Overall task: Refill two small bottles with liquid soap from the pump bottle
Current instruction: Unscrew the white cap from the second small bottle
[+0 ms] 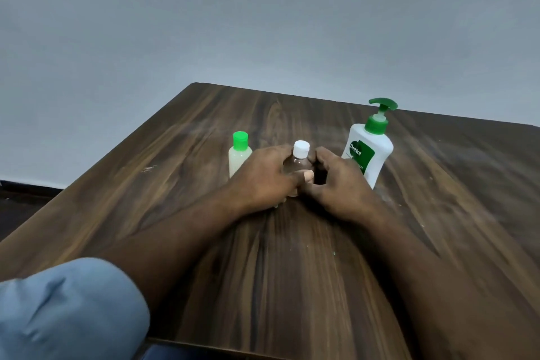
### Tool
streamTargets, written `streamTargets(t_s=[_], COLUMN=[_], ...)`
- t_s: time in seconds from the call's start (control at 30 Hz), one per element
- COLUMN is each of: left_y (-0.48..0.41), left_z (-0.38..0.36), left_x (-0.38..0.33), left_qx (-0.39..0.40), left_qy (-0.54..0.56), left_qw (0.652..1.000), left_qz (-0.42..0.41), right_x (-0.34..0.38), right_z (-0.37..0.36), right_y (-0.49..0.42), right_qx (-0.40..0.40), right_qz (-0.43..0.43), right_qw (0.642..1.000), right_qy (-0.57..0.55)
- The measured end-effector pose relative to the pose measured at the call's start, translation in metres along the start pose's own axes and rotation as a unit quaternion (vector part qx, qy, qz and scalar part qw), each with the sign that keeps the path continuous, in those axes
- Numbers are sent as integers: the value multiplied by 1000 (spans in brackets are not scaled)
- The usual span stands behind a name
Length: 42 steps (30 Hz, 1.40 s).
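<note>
On table (292, 272) centre, I'm gripping the clear bottle (297, 166), white cap on: left hand (263, 177) wrapping it, right hand (340, 184) curling against its other side. Green-cap bottle (239, 156) standing just left, pump bottle (368, 152) just right.

The left hand (263, 175) and right hand (340, 181) hide the lower body of the white-capped bottle (300, 158) between them.

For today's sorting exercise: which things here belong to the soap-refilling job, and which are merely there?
Job: Dettol pump bottle; green-capped small bottle; white-capped clear bottle, gripped by left hand and right hand.
Merely there: wooden table; blue sleeve; grey wall.
</note>
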<state>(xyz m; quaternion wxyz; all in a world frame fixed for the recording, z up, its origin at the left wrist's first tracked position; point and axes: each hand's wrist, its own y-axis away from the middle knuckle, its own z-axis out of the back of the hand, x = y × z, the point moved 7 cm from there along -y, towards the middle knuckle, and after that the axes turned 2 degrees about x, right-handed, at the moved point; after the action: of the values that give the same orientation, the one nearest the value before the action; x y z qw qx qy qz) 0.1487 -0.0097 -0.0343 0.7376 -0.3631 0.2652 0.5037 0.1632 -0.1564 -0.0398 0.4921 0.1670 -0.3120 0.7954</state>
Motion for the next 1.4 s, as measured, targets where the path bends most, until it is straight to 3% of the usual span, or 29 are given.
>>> streamTargets(t_s=[0.07,0.3,0.5,0.63,0.8,1.1,1.23,1.4], left_y=[-8,-12,-13,-12,-15,-11,-13,-12], left_z=[-5,-10,-11,-15,-18,-18,-20,-20], left_x=[7,22,14,10,8,4,13,13], left_qx=[-4,-25,-28,-8,1,3,31,14], left_qy=[45,-53,-89,-95,-86,-82,-15,-22], left_qw=[999,997,993,993,993,992,997,995], left_qz=[19,-41,-71,-76,-86,-100,-75,-92], right_x=[-4,2,22,23,21,18,19,9], right_z=[1,8,26,25,23,21,23,23], right_y=[-2,-2,3,0,-3,-1,0,-2], right_qx=[-3,21,-104,-180,-205,-212,-201,-155], right_qz=[-3,25,55,9,-7,22,52,29], right_qw=[999,999,983,974,965,964,969,968], right_qy=[39,37,-144,-138,-163,-160,-130,-194])
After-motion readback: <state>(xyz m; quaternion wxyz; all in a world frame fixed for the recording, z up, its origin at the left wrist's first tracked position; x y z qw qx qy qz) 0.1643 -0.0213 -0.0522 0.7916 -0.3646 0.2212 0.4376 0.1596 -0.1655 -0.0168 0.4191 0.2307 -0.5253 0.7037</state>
